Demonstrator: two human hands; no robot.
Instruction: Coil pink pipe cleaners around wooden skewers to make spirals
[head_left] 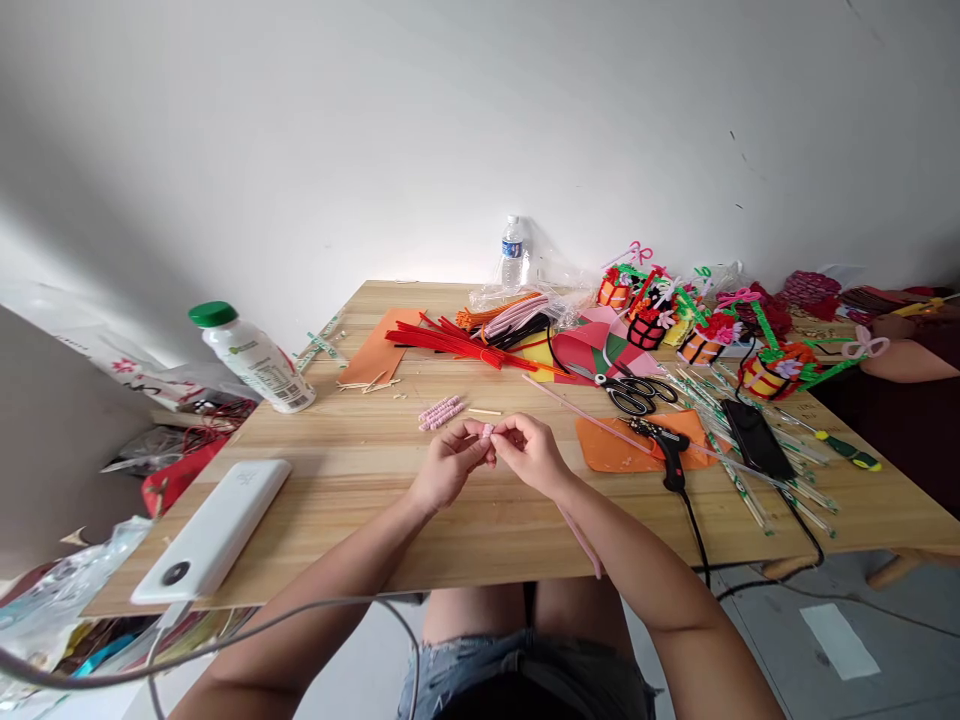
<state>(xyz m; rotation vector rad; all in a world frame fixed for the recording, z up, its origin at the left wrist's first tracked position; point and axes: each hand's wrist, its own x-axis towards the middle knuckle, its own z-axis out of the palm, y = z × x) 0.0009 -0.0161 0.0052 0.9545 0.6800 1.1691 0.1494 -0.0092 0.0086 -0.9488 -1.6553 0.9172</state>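
Note:
My left hand [448,466] and my right hand [534,456] meet over the middle of the table, both with fingertips pinched together. Between them is a pink pipe cleaner [487,430], whose small end shows at the fingertips. A pink length [581,540] comes out below my right forearm; it looks like the same pipe cleaner, though the stretch between is hidden. Just beyond my left hand lie several pink coiled pipe cleaner pieces [441,412] side by side. A short wooden stick [486,411] rests beyond my fingertips.
Right: a glue gun [669,450] on orange felt [600,445], scissors [634,393], a phone [756,440], a screwdriver [847,450], wrapped sticks. Behind: red pipe cleaners [457,343] and small decorated baskets [701,345]. Left: a white bottle [259,360] and a power bank [214,530]. Another person's arm [911,355] shows far right.

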